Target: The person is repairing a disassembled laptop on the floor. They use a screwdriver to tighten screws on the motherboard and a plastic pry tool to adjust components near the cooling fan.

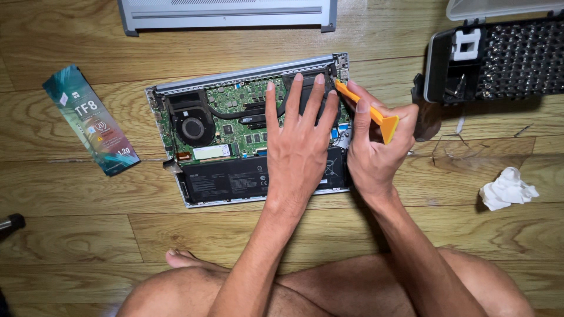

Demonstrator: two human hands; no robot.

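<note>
One opened laptop [235, 147] lies on the wooden floor [70, 235], its single fan [192, 127] and one black battery [235, 179] exposed. The left hand [299, 141] presses flat, fingers spread, on the board's right half. The right hand [373, 149] grips one orange pry tool [367, 111], tip at the laptop's upper right corner. One removed bottom cover [229, 14], one thermal-paste packet [91, 120], one screwdriver bit case [499, 58] and one crumpled tissue [506, 189] lie apart, leaving bare floor left and right.
</note>
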